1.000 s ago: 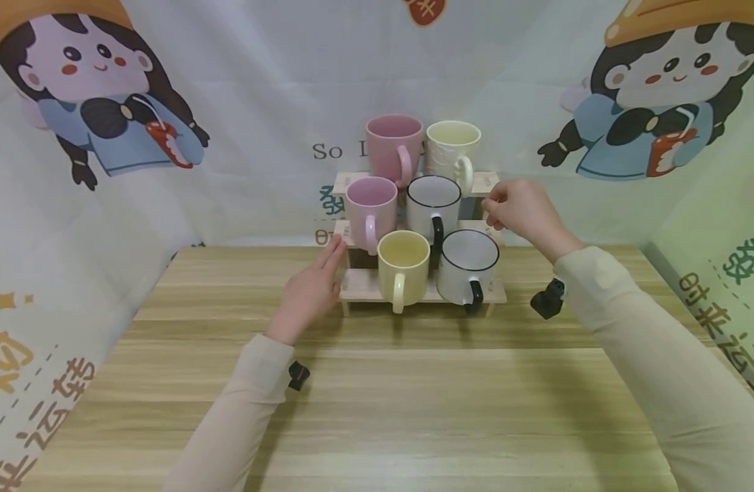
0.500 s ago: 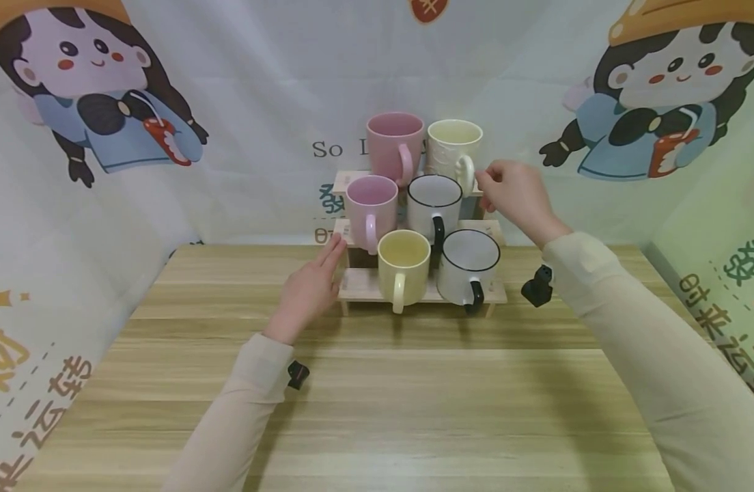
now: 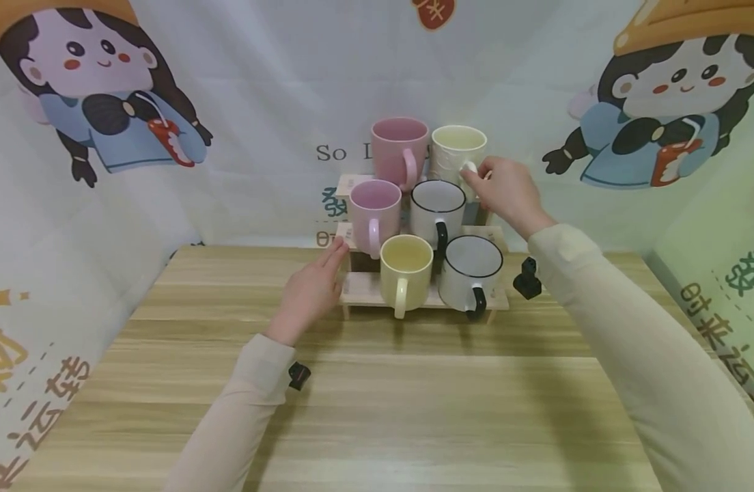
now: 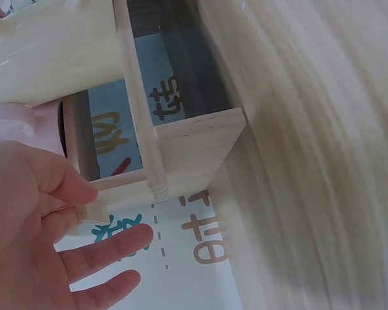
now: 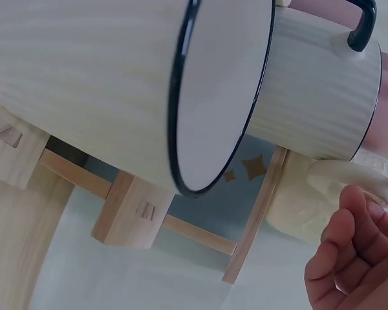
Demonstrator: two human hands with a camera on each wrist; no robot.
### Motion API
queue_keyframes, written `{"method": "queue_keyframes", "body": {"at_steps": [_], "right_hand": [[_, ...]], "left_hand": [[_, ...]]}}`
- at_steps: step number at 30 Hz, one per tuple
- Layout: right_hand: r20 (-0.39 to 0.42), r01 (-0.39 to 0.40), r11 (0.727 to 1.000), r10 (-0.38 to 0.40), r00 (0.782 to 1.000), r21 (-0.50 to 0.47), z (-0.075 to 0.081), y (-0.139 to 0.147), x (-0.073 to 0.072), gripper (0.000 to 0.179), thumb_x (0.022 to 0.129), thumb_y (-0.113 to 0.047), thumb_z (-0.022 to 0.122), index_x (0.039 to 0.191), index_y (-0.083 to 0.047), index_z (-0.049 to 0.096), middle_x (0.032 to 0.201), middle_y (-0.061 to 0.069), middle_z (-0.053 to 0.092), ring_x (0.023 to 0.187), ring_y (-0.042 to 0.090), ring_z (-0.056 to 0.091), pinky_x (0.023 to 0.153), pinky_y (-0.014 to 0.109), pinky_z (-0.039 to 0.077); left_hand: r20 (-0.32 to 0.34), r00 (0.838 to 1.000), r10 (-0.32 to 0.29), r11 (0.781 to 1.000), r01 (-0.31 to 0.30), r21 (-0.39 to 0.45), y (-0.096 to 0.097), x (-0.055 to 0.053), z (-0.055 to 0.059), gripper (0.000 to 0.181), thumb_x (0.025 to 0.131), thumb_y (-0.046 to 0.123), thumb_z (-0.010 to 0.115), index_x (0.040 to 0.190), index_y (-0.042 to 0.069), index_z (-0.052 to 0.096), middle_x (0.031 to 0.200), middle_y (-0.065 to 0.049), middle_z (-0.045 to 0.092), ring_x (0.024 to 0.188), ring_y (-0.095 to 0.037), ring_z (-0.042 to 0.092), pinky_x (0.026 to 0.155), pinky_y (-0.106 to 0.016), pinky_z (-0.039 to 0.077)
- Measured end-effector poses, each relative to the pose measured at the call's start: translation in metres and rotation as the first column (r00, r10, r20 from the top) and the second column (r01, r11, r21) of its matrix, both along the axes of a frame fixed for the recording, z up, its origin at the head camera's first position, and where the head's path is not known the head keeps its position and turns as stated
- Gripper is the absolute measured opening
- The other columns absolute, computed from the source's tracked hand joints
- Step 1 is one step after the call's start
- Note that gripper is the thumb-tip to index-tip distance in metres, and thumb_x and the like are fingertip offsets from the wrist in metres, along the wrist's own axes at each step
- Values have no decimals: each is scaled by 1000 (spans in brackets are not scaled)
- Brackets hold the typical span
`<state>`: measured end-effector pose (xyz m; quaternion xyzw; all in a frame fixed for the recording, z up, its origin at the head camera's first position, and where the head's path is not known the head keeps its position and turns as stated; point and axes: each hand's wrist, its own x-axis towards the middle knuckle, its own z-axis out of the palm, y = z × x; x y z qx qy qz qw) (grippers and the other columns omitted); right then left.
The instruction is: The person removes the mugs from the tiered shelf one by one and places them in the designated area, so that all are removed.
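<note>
While right grip (image 3: 509, 191) pinches cream mug (image 3: 446, 158), black-rimmed mugs (image 3: 435, 213) stand nearer.

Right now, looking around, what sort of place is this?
Probably a staged tabletop corner, perhaps for filming: a wood-grain table, a cartoon-printed cloth backdrop behind and at both sides, and a tiered wooden rack bearing mugs.

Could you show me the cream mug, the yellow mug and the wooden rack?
Cream mug (image 3: 447, 161): head view, on its outer wall.
Yellow mug (image 3: 414, 283): head view, outer wall below the rim.
Wooden rack (image 3: 361, 286): head view, bare left end of the lowest shelf.
</note>
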<state>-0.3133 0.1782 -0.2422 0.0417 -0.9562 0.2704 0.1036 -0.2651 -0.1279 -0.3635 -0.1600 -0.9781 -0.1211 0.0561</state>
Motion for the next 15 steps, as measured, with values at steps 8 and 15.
{"method": "queue_keyframes", "body": {"at_steps": [8,15], "right_hand": [[-47,31,1000,-30,998,2,1,-7,-8,39,95,-38,49,76,-5,57,65,3,52,63,18,47,53,27,36],[-36,62,998,-62,997,6,1,-11,-16,41,94,-34,50,63,-7,51,52,-2,45,52,14,43,46,24,33]], "left_hand": [[-8,1000,-4,1000,4,-2,0,0,2,68,88,7,55,150,11,29,159,-2,20,124,-33,52,60,-34,52],[-9,1000,4,1000,-4,3,0,-1,1,68,87,5,56,150,10,30,159,-2,22,125,-31,51,60,-33,52]]}}
